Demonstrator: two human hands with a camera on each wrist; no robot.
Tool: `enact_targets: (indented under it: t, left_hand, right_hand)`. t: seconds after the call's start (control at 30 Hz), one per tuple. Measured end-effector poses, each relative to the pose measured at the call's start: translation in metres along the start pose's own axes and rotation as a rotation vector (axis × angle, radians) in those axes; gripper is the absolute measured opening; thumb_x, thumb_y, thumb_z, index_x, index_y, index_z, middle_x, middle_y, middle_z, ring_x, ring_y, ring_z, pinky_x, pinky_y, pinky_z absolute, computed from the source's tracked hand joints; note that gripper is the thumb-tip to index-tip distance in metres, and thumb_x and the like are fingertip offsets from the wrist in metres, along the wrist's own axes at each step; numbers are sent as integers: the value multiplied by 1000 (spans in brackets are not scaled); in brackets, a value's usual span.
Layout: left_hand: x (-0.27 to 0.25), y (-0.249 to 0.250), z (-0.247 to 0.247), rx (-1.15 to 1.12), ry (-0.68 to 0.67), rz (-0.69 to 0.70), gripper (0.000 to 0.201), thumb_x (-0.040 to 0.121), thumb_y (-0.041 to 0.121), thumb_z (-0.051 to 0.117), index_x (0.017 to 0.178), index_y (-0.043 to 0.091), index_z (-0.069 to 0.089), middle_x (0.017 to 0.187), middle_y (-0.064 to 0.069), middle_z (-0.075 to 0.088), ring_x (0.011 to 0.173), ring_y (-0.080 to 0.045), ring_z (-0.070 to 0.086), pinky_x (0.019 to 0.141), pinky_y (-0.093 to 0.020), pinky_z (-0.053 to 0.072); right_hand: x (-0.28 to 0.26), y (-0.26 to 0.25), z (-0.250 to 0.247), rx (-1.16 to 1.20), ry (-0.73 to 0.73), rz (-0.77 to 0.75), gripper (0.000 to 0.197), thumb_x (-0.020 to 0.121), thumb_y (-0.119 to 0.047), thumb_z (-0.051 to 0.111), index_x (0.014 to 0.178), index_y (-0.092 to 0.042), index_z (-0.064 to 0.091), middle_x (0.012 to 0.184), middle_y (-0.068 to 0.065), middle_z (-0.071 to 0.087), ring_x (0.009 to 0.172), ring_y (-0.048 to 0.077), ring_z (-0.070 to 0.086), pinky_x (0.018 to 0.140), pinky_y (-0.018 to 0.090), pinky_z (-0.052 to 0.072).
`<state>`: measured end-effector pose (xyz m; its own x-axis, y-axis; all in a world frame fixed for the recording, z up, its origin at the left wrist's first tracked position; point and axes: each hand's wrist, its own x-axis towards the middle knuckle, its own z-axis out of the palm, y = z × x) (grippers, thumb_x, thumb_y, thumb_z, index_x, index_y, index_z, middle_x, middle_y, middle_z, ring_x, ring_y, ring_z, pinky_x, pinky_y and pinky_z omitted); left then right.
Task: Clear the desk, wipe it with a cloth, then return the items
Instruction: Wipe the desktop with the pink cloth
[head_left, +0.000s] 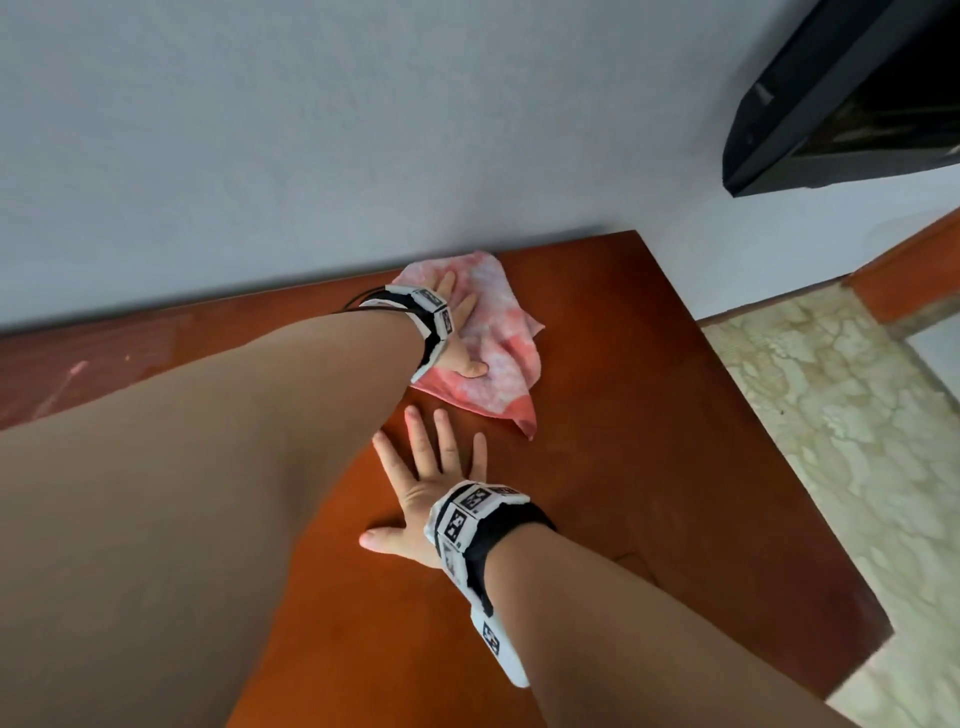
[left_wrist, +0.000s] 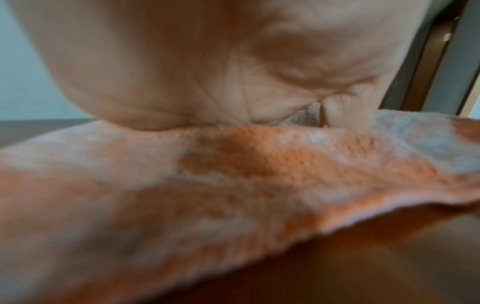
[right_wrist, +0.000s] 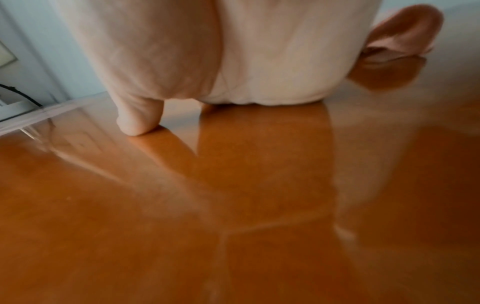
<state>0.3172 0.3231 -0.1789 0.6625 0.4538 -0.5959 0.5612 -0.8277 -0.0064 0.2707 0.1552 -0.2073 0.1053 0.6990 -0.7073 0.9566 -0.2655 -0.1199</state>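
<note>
A pink and white cloth (head_left: 493, 338) lies spread on the reddish-brown desk (head_left: 649, 441) near its far edge by the wall. My left hand (head_left: 460, 325) presses flat on the cloth with straight fingers. In the left wrist view the palm (left_wrist: 207, 72) bears down on the cloth (left_wrist: 233, 185), blurred. My right hand (head_left: 426, 483) lies flat on the bare desk just in front of the cloth, fingers spread. In the right wrist view its palm (right_wrist: 207, 51) and one fingertip rest on the glossy desk (right_wrist: 233, 205).
A pale wall (head_left: 363, 130) runs along the desk's far edge. A dark flat screen (head_left: 841, 104) hangs at the upper right. The desk's right edge drops to a marbled floor (head_left: 841, 415). A thin black cable (head_left: 363, 301) trails from my left wrist.
</note>
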Motion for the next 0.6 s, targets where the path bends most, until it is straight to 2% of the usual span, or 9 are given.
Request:
enact_targets:
  t: [0.13,0.3,0.4,0.5,0.6]
  left_hand:
    - [-31,-36,21,-88,19,-86,97,87,68,41,151,19,-14,156,-6,-26,144,-23,-24,116,-45,-8]
    - [-82,-107,65,-201,31,-332,95,89,67,37,151,16,-14,156,-8,-25,144,-25,-24,116,-41,-12]
    - [-117,-138,107,-283,73,-453,100,84,73,35,152,16,-11,157,-11,-24,144,-28,-24,118,-45,-11]
    - [-159,-138,149,-400,134,-560,100,79,79,31,151,24,-11,157,-8,-23,144,-26,-23,116,-55,-7]
    - [-201,-106,184,-424,194,-665,97,77,81,26,152,28,-7,159,-4,-18,146,-22,-18,116,-55,-2]
  right_hand:
    - [-3,0,-2,-21,-7,21,99,83,-73,42,142,-40,-31,132,-4,-57,130,26,-48,108,62,-21]
    - [-6,-2,-5,-50,-12,29,97,84,-74,37,143,-38,-30,142,-1,-51,133,27,-44,110,62,-16]
    - [-7,-3,-5,-56,9,31,96,84,-74,36,143,-37,-30,145,0,-48,135,28,-41,111,62,-13]
    - [-7,-4,-5,-75,31,35,94,85,-74,34,145,-35,-28,148,2,-44,138,29,-36,112,62,-9]
    - [-9,-5,-4,-105,67,42,93,85,-75,31,147,-33,-25,151,4,-39,141,31,-30,113,63,-3]
